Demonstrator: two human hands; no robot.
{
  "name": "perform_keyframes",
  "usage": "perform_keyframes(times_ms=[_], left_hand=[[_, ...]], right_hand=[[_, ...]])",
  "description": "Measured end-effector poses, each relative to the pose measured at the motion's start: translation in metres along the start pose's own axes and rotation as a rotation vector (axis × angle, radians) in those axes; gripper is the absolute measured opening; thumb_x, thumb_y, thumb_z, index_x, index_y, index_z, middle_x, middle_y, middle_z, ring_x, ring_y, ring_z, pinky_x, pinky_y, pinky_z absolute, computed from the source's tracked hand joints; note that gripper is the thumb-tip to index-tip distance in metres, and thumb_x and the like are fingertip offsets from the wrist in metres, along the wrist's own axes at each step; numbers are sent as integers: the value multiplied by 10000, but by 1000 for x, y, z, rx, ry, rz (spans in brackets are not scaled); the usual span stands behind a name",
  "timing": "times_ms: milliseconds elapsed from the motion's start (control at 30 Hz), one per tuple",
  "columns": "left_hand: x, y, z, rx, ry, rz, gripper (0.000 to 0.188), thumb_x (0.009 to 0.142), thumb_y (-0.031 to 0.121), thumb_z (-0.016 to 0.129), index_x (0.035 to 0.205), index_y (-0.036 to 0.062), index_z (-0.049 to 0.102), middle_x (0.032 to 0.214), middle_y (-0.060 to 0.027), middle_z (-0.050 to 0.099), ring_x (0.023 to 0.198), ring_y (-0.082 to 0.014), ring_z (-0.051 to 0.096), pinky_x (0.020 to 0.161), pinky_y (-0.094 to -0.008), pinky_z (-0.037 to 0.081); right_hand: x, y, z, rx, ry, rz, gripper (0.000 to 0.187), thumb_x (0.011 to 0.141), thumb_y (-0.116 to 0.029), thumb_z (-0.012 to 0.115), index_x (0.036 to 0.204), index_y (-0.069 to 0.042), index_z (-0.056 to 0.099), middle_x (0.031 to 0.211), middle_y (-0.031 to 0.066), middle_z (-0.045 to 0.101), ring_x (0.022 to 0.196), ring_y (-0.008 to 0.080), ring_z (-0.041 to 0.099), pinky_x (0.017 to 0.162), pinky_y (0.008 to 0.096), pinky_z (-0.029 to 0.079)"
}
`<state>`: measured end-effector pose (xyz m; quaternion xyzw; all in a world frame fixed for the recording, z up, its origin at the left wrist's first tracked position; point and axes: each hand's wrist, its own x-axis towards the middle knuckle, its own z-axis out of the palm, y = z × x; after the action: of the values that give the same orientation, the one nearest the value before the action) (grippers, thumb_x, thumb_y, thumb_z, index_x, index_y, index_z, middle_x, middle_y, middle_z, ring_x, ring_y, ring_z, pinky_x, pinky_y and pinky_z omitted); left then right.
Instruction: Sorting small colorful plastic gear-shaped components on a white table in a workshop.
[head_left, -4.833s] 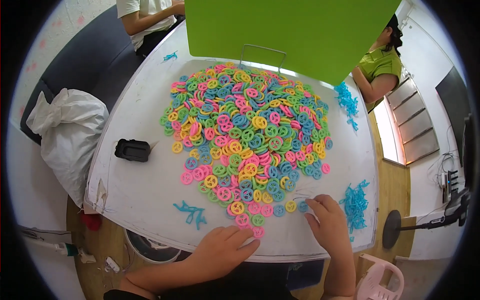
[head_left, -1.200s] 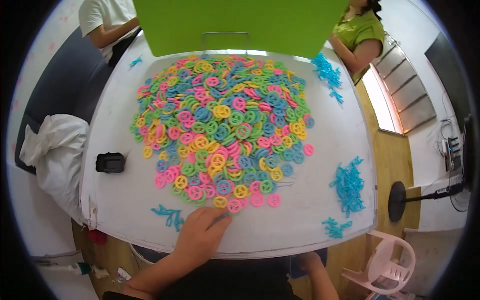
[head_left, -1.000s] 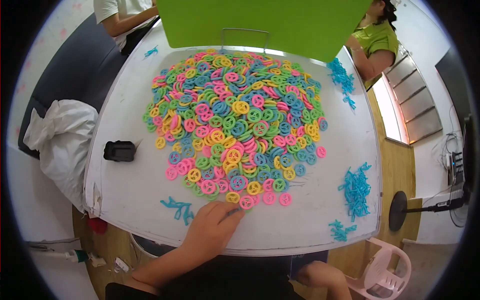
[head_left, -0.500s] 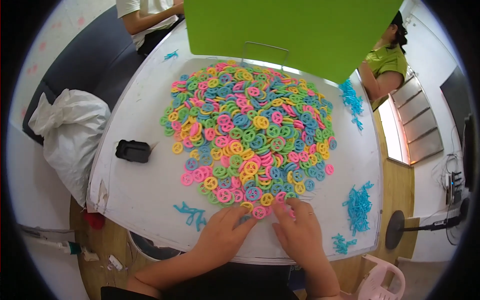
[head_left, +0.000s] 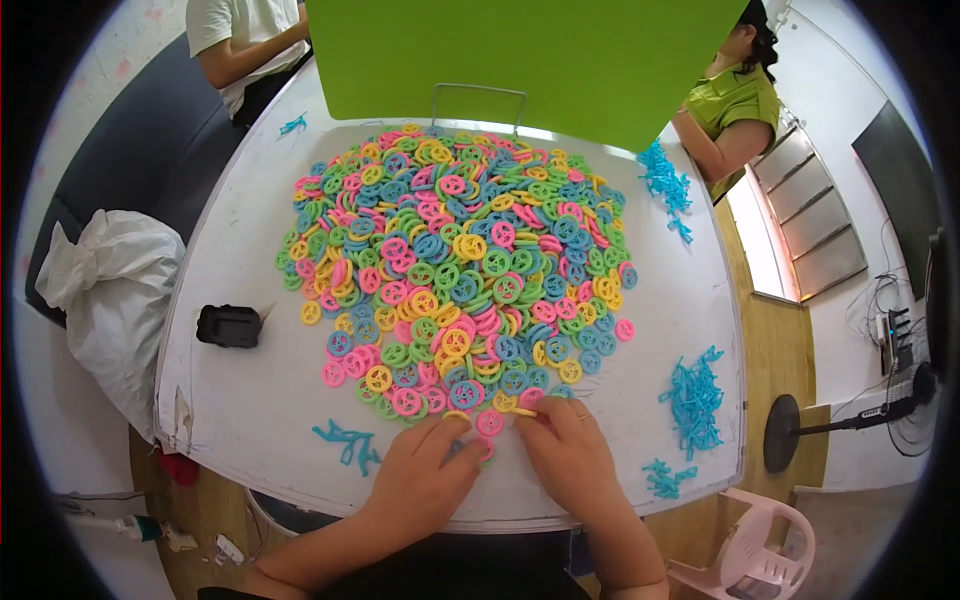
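At the lower centre of the frame I have my left hand (head_left: 425,478) and right hand (head_left: 572,452) side by side on the white table (head_left: 240,240), fingertips pinching small plastic rings at the near edge of the heap of coloured rings (head_left: 455,265). A yellow ring (head_left: 505,403) and a pink ring (head_left: 489,423) lie between my fingers. A blue scrap piece (head_left: 345,443) lies just left of my left hand, and a black object (head_left: 229,325) sits at mid-left.

The green board (head_left: 530,55) hides the far edge of the surface (head_left: 240,250) and is cut off by the top edge. Both hands cover some rings (head_left: 450,270); what the fingers (head_left: 455,425) pinch is too small to tell. Two people are partly cropped.
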<state>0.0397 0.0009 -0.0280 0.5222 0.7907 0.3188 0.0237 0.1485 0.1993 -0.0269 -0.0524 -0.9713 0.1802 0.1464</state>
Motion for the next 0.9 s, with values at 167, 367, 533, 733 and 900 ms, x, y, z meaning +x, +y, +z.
perform_keyframes(times_ms=[167,367,533,733,900], left_hand=[[5,1,1,-4,-54,38,397,749,116,824,1122,102,690,1156,-106,622,1094,-328,611,932,-448,501],[0,-3,-8,-41,19,36,353,746,68,815,1082,89,710,1138,-109,653,1032,-320,628,897,-439,514],[-29,-19,-63,49,241,-119,215,769,-51,751,956,56,742,1029,-130,701,894,-306,664,787,-388,538],[-56,-59,-107,189,408,-385,253,793,-92,702,999,47,748,987,-107,688,882,-300,652,742,-360,533],[-64,-45,-89,151,88,-212,274,761,-14,760,1017,83,752,1035,-80,663,955,-314,630,844,-422,509]], right_hand=[[-4,7,-12,113,6,21,230,818,-43,744,1047,-63,742,1162,121,655,959,296,642,812,395,540],[-7,2,-48,162,34,92,222,800,34,754,998,-67,756,1082,128,669,953,296,642,779,389,538],[-47,37,-74,98,289,317,201,828,130,691,986,6,711,934,111,657,782,201,630,647,289,499],[-61,27,-45,198,125,227,199,814,120,697,981,13,713,884,121,666,740,213,630,634,298,491],[-32,-12,-20,275,-25,77,267,758,57,763,1011,-24,731,925,140,679,832,321,667,705,397,533]])
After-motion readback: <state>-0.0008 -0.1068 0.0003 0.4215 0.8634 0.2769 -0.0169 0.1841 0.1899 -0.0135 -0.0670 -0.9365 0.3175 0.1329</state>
